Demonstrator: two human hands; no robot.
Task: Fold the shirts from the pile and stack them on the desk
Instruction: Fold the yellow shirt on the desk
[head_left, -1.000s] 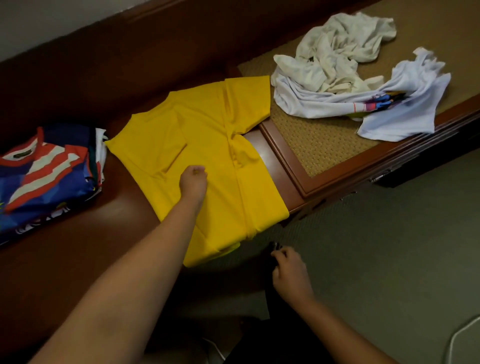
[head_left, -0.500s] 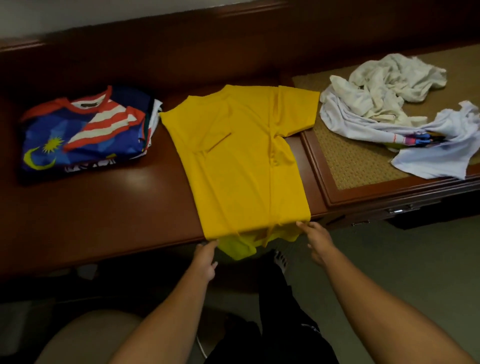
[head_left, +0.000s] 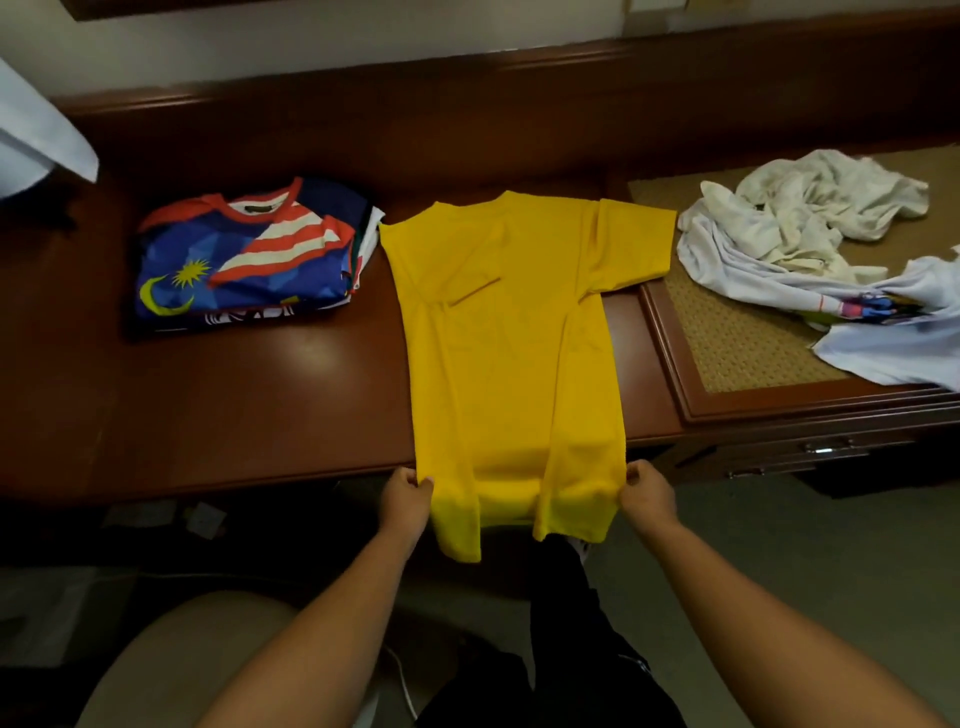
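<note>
Yellow shirt (head_left: 509, 353) is lying long axis bottom-to-top at frame centre, hem overhanging the desk (head_left: 234, 415) edge, left hand (head_left: 408, 493) and right hand (head_left: 647, 491) pinching its 2 lower side edges.

**What you can't see**

Your fingers (head_left: 423, 480) curl under the yellow shirt (head_left: 509, 332), so their tips are hidden by the cloth. The shirts under the flag-print shirt (head_left: 244, 254) show only as thin edges. The white pile (head_left: 810, 260) runs off the right edge. A white sheet (head_left: 36, 140) is cut off at the left edge, and you can't tell what it is.
</note>
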